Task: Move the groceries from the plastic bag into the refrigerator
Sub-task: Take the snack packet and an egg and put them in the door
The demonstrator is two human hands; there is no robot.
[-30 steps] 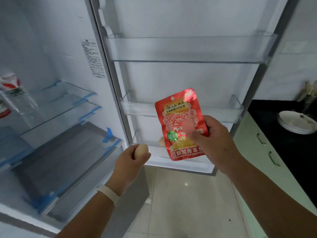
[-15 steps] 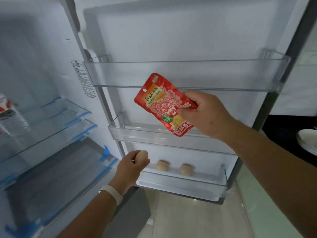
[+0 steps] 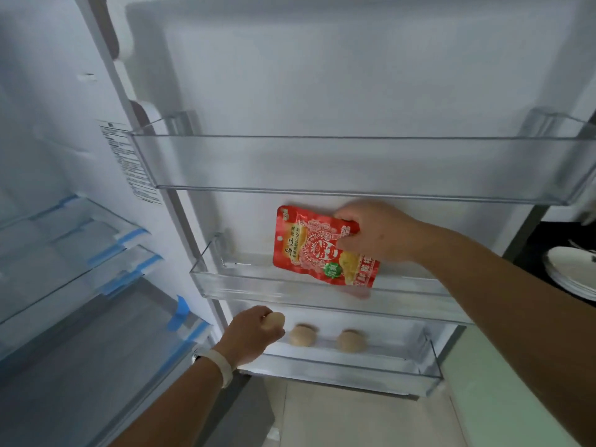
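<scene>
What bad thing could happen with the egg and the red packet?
1. The left hand holds an egg by the bottom door shelf; set down hard, it might bump the two eggs already there and crack.
2. The red packet in the right hand is tilted at the middle shelf; let go now, it may flop over the rim.

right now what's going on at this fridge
A person is loading the open fridge door. The right hand grips a red packet by its top, with its lower edge down at the middle shelf. The left hand holds an egg at the bottom shelf, where two other eggs sit side by side.
</scene>
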